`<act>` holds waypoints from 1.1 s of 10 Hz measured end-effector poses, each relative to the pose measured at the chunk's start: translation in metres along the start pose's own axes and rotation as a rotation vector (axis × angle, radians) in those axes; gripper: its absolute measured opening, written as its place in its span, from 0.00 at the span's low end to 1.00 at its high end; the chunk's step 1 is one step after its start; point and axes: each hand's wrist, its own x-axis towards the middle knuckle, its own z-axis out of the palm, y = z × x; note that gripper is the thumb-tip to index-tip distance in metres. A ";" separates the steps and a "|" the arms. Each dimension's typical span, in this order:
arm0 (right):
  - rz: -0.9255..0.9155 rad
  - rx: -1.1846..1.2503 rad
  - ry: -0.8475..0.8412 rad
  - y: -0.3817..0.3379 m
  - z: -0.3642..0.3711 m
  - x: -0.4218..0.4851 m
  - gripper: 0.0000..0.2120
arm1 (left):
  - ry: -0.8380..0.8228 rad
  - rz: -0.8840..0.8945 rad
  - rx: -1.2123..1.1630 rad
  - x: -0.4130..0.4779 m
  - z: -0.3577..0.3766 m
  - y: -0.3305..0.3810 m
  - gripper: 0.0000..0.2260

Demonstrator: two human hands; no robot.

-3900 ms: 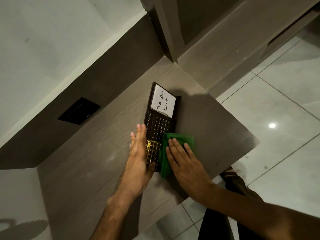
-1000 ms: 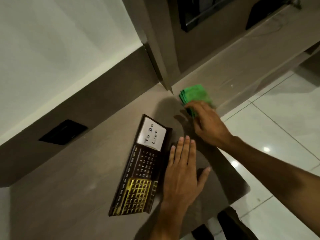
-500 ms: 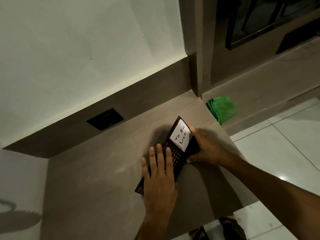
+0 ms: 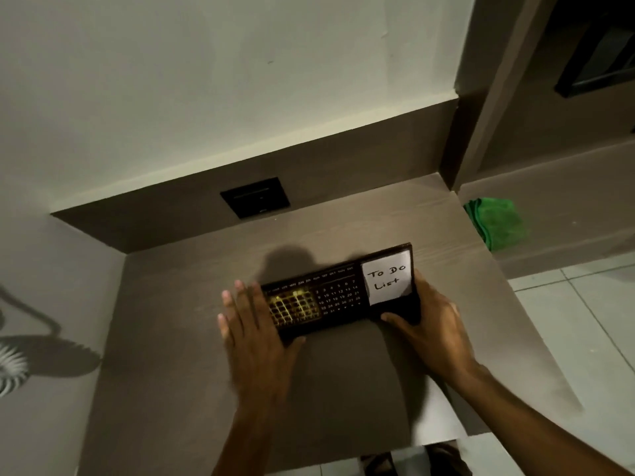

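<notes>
A: Calendar board (image 4: 330, 297) vs hands, quick?

B: It's between them. The left hand (image 4: 256, 334) is at the board's left end with fingers straight and flat. They lie beside and partly over the gold grid (image 4: 292, 305), and the thumb touches the near edge. That hand is blurred, and it has no grip on anything.

A: Right hand (image 4: 433, 324)?

B: It's on the right end. The fingers wrap round behind the short side and the thumb presses the near edge, so it holds the board.

A: Where on the desk (image 4: 171, 338)?

B: About mid-depth, nearer the right edge than the left. The long side runs roughly along the back edge, with the right end angled slightly toward the back. Flat or propped up, can't tell.

A: Anything holding something?

B: The frame at the board's right end holds a white note (image 4: 386, 280) reading "To Do List".

A: Rest?

B: A folded green cloth (image 4: 498, 225) lies on the lower ledge (image 4: 567, 201), just past the desk's back right corner and well apart from both hands. There's a black wall plate (image 4: 255, 197) above the back edge.
</notes>
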 end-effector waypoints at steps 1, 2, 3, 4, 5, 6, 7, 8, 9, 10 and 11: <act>-0.034 -0.041 -0.007 -0.008 0.009 0.011 0.35 | -0.005 0.008 -0.068 0.016 0.001 -0.011 0.58; -0.029 -0.068 -0.029 -0.013 0.017 0.027 0.35 | 0.009 0.019 -0.087 0.032 0.000 -0.018 0.58; 0.010 -0.090 -0.059 -0.015 0.022 0.046 0.35 | 0.022 0.015 -0.108 0.051 -0.001 -0.022 0.59; 0.072 -0.084 -0.080 -0.017 0.026 0.061 0.34 | 0.026 0.027 -0.097 0.068 0.000 -0.026 0.58; 0.104 -0.090 -0.101 -0.020 0.028 0.072 0.35 | 0.031 0.050 -0.099 0.081 0.001 -0.029 0.58; 0.112 -0.075 -0.105 -0.022 0.030 0.081 0.35 | 0.039 0.067 -0.101 0.090 0.005 -0.032 0.57; 0.132 -0.056 -0.116 -0.025 0.031 0.083 0.35 | 0.046 0.069 -0.091 0.095 0.005 -0.033 0.58; 0.131 -0.037 -0.109 -0.025 0.033 0.084 0.35 | 0.049 0.080 -0.114 0.097 0.006 -0.034 0.58; 0.133 -0.042 -0.110 -0.027 0.032 0.081 0.34 | 0.058 0.093 -0.108 0.096 0.005 -0.033 0.59; 0.113 -0.033 -0.112 -0.028 0.029 0.083 0.36 | 0.066 0.090 -0.061 0.093 0.003 -0.036 0.63; 0.161 0.028 -0.005 -0.041 0.016 0.080 0.44 | 0.114 0.074 -0.059 0.082 -0.008 -0.038 0.63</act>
